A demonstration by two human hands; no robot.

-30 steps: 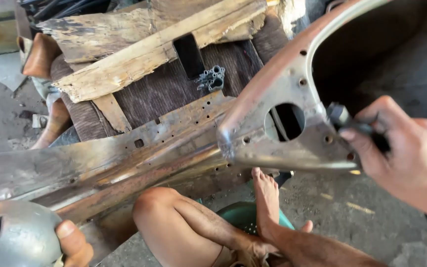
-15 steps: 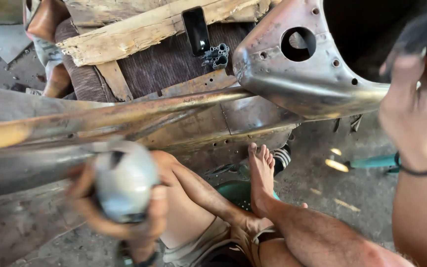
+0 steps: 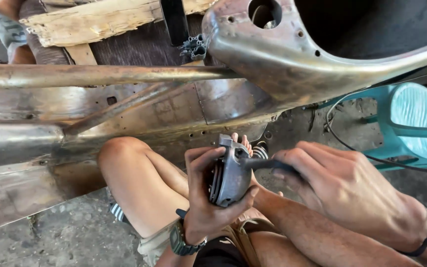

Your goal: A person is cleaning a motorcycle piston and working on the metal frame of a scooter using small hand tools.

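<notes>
- Grinder head (image 3: 231,173), a grey metal guard with a dark disc edge inside it, sits low in the middle of our view, just above our bent knee (image 3: 124,158).
- Our left hand (image 3: 206,198) wraps it from below, fingers curled over the top rim and thumb pressed against the guard's lower edge; a dark wristwatch (image 3: 181,242) sits on that wrist.
- Our right hand (image 3: 342,188) closes on a slim dark tool (image 3: 268,163) whose tip meets the guard's side; a black cord band (image 3: 423,237) rings that wrist.
- Between the hands and the metal frame (image 3: 124,109) above lies only a narrow gap.
- We see the frame as bare, rust-streaked steel: a long round tube, flat plates with small holes, and a curved shell with a round opening.
- Rough grey concrete floor (image 3: 65,232) lies open at lower left.
- Right of us stands a turquoise plastic stool (image 3: 411,123) with a ribbed seat, a thin black cable (image 3: 352,146) looping beside it.
- Weathered wooden planks (image 3: 90,22) lie beyond the frame.
</notes>
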